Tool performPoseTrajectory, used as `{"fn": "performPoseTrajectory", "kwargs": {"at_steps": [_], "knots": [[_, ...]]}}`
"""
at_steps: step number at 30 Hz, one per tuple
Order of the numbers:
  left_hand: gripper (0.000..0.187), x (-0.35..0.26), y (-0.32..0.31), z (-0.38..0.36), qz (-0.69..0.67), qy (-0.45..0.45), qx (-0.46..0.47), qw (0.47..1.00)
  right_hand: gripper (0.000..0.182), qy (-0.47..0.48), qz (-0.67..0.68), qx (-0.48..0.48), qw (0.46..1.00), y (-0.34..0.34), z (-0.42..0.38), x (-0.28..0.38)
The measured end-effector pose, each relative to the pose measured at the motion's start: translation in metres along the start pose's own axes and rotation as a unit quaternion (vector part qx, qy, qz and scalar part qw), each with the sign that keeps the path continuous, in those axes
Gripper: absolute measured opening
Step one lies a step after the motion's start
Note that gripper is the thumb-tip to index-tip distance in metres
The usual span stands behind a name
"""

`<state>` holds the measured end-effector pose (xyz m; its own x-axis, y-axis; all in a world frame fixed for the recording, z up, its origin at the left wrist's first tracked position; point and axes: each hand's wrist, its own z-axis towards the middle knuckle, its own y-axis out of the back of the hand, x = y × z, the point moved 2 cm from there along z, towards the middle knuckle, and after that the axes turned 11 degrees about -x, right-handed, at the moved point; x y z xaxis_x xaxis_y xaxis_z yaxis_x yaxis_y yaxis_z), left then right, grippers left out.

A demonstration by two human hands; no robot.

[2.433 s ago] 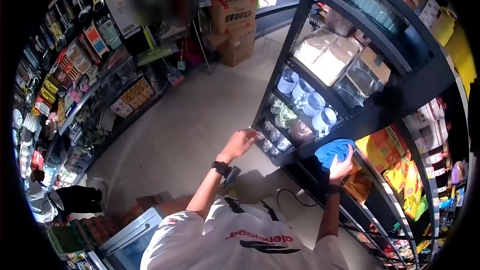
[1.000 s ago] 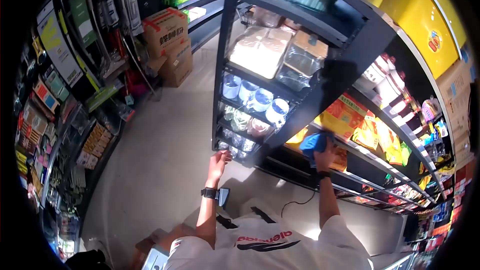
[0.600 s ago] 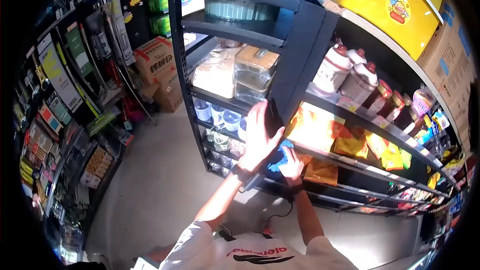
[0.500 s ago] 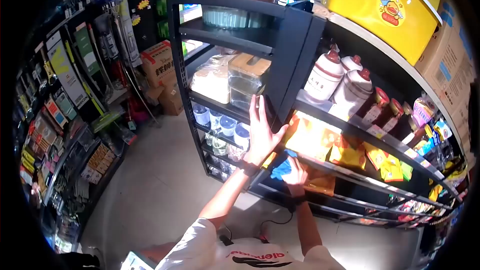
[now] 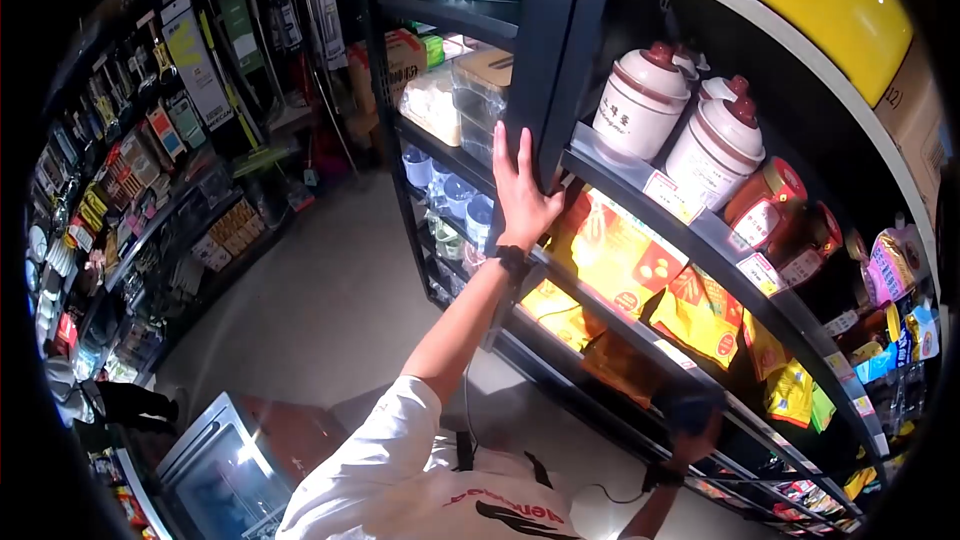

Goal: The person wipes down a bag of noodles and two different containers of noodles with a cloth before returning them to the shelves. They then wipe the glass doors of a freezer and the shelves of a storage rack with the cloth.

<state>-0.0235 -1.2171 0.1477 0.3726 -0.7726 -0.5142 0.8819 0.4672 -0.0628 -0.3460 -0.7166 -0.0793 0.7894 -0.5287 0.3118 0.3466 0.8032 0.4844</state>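
My left hand (image 5: 524, 192) has its fingers stretched out against the black upright post (image 5: 556, 70) at the shelf's corner. Down at the right, my right hand (image 5: 697, 443) is closed around a blue cloth (image 5: 688, 404), which looks dark in the shadow. The cloth overlaps the edge of a lower shelf, just right of a brown-orange packet (image 5: 622, 368). Yellow snack bags (image 5: 695, 315) lie on the shelf above this hand. Large white jars (image 5: 640, 105) with brown tops stand on the shelf right of my left hand.
A yellow box (image 5: 850, 0) sits on top of the shelf. Red-lidded jars (image 5: 765, 202) stand beside the white jars. Blue-white cups (image 5: 460, 195) fill a side shelf. Across the aisle is a rack of hanging goods (image 5: 190, 70). A glass-topped cabinet (image 5: 215, 470) stands at lower left.
My right hand has moved right and down along the lower shelf with the blue cloth. My left hand stays by the corner post. The view has shifted closer to the shelf.
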Motion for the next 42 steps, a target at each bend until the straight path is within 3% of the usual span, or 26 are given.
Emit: {"fn": "performPoseTrajectory", "kwargs": {"at_steps": [4, 5, 8, 11, 15, 18, 19, 22, 25, 26, 29, 30, 36, 42], "knots": [[0.114, 0.006, -0.008, -0.006, 0.022, -0.007, -0.027, 0.999, 0.067, -0.061, -0.088, -0.017, 0.994, 0.028, -0.003, -0.076], [0.108, 0.003, -0.008, -0.006, 0.007, -0.007, -0.048, 0.999, 0.067, -0.082, -0.129, -0.009, 0.988, 0.024, -0.005, -0.088], [0.116, 0.007, -0.011, -0.011, 0.021, 0.039, -0.024, 0.999, 0.063, -0.102, -0.095, -0.079, 0.987, 0.011, -0.012, -0.074], [0.113, 0.007, -0.012, -0.01, 0.022, 0.035, -0.033, 0.999, 0.061, -0.202, -0.039, -0.177, 0.962, -0.006, -0.013, -0.04], [0.111, 0.011, -0.015, -0.012, 0.021, 0.027, -0.039, 0.999, 0.062, -0.285, -0.065, -0.171, 0.941, -0.015, -0.009, 0.0], [0.111, 0.017, -0.016, -0.016, 0.016, 0.024, -0.044, 0.999, 0.065, -0.243, -0.012, -0.076, 0.967, -0.037, -0.018, 0.04], [0.109, 0.019, -0.014, -0.019, 0.02, 0.029, -0.032, 0.999, 0.065, -0.201, 0.117, -0.105, 0.967, -0.051, -0.018, 0.055], [0.108, 0.02, -0.011, -0.017, -0.003, 0.023, -0.027, 0.999, 0.064, -0.096, 0.108, -0.102, 0.984, -0.071, -0.011, 0.129], [0.108, 0.022, -0.011, -0.015, -0.016, 0.015, -0.043, 0.999, 0.059, -0.004, 0.094, 0.015, 0.995, -0.086, 0.0, 0.232], [0.109, 0.023, -0.012, -0.015, -0.021, 0.013, -0.045, 0.999, 0.059, 0.069, 0.073, 0.038, 0.994, -0.096, 0.003, 0.26], [0.108, 0.023, -0.008, -0.011, -0.04, 0.021, -0.037, 0.998, 0.052, 0.002, 0.192, 0.123, 0.974, -0.125, 0.008, 0.35], [0.108, 0.025, -0.007, -0.013, -0.04, 0.024, -0.03, 0.998, 0.052, 0.024, 0.202, 0.156, 0.967, -0.143, 0.007, 0.367], [0.105, 0.032, 0.0, -0.009, -0.076, 0.041, 0.022, 0.996, 0.053, 0.104, 0.178, 0.187, 0.961, -0.191, -0.022, 0.426], [0.106, 0.039, -0.003, -0.013, -0.109, 0.057, 0.025, 0.992, 0.054, 0.133, 0.141, 0.181, 0.964, -0.198, -0.032, 0.429]]}}
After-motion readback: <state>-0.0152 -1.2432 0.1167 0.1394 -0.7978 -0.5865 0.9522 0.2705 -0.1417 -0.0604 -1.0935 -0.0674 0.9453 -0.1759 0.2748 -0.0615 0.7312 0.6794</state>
